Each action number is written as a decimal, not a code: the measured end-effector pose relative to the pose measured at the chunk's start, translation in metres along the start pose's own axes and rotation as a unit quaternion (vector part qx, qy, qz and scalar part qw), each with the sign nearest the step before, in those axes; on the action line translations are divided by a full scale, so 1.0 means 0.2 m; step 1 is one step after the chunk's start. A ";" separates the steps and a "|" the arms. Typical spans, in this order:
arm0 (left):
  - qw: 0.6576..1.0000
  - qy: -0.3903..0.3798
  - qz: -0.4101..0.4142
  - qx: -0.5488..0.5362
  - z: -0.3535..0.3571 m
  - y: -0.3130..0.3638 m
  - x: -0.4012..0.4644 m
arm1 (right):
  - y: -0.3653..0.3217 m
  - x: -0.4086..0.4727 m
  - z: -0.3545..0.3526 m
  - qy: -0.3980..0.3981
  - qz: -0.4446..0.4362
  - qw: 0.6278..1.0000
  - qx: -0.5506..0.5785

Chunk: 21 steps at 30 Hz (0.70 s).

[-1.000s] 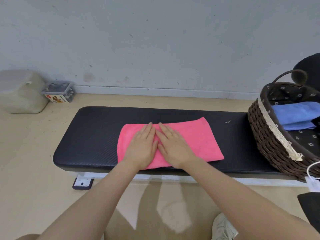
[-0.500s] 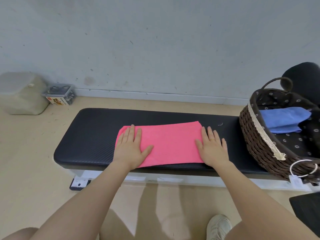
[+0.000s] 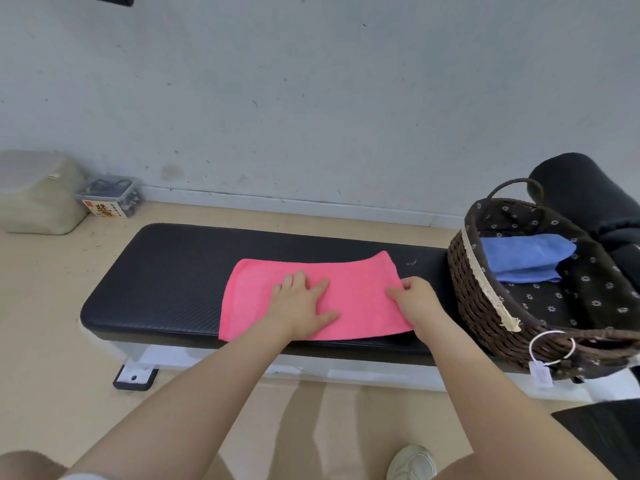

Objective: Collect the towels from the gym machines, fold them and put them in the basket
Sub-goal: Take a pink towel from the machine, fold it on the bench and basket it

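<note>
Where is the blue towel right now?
In the head view, far right: the blue towel lies folded inside the wicker basket, which sits on the bench's right end, right of the pink towel.

basket (image 3: 485, 306): right side cut off | white shoe (image 3: 412, 464): cropped at bottom edge

Fuzzy pink cloth towel (image 3: 349, 292), matt ribbed bench pad (image 3: 166, 282), woven wicker basket (image 3: 481, 306)
</note>
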<state>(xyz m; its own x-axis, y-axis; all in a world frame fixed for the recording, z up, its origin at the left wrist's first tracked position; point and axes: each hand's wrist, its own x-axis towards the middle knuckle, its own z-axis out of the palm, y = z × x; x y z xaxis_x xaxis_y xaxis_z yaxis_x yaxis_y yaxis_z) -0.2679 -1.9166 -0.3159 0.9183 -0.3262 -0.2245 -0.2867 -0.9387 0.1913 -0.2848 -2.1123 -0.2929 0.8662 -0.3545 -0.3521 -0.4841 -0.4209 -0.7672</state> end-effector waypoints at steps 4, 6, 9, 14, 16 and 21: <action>0.998 -0.054 -0.005 -0.015 0.00 0.04 0.07 | -0.03 -0.02 -0.10 -0.073 0.058 0.987 0.132; 0.998 -0.062 -0.011 -0.009 -0.01 0.04 0.10 | -0.06 -0.02 -0.10 -0.088 0.041 0.984 0.147; 0.997 -0.072 -0.004 -0.019 -0.02 0.03 0.11 | -0.16 -0.07 -0.05 -0.107 0.000 0.982 0.158; 0.992 0.053 0.062 -0.098 -0.03 -0.12 0.00 | -0.34 -0.20 0.12 -0.151 -0.109 0.976 0.110; 0.990 0.099 0.039 -0.089 -0.04 -0.23 -0.07 | -0.40 -0.24 0.23 -0.156 -0.147 0.975 0.054; 0.986 0.078 0.002 -0.148 -0.02 -0.47 -0.17 | -0.44 -0.30 0.55 -0.166 -0.180 0.968 -0.058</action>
<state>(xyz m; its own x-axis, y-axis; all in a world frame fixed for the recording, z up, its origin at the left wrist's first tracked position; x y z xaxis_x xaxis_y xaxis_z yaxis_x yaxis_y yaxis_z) -0.2706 -1.8172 -0.3230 0.9545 -0.2879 -0.0778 -0.2201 -0.8561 0.4675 -0.2802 -1.9611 -0.2628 0.9639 0.1127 -0.2411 -0.1373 -0.5653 -0.8134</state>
